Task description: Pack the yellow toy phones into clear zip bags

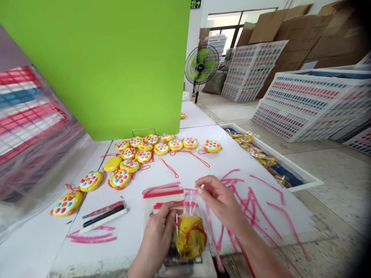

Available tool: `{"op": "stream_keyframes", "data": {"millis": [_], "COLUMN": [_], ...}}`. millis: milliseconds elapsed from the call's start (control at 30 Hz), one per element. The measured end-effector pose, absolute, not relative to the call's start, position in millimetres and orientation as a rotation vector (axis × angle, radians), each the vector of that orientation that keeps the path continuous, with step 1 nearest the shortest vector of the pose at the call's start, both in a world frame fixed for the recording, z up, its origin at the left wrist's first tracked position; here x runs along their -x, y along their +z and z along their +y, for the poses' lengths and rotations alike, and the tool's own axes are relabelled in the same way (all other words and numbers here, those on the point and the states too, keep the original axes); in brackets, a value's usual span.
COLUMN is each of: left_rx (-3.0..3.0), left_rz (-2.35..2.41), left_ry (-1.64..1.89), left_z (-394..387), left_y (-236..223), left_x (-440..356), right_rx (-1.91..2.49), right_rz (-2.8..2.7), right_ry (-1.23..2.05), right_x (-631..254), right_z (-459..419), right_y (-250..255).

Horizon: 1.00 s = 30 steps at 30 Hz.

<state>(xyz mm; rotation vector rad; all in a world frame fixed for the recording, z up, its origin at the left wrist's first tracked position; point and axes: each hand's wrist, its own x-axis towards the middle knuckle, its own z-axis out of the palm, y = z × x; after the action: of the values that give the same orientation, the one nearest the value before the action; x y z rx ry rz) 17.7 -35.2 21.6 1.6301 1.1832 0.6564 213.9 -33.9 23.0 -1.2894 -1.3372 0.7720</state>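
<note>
Below, near the front edge of the white surface, a clear bag with a red strip was gripped by the left hand, and a yellow toy with an orange cord was seen inside it. The bag's upper edge was pinched by the fingers of the right hand. More yellow toys were clustered farther back, near a green board. Pens were laid at the left, just beside the bag.
</note>
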Motion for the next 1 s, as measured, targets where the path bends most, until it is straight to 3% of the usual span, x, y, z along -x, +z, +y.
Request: {"op": "stream_keyframes", "data": {"millis": [200, 1000], "left_rx": [-1.663, -1.858], "left_rz": [1.149, 1.155], "left_ry": [0.693, 0.601], "left_z": [-35.2, -37.3], "left_y": [20.6, 19.5], "left_x": [-20.3, -17.7], "right_rx": [1.277, 1.371], "right_rz": [-1.668, -1.669], "right_ry": [0.76, 0.902], "right_x": [-194.6, -184.5], "right_z": [-42.7, -36.9], "right_y": [25.5, 28.1]}}
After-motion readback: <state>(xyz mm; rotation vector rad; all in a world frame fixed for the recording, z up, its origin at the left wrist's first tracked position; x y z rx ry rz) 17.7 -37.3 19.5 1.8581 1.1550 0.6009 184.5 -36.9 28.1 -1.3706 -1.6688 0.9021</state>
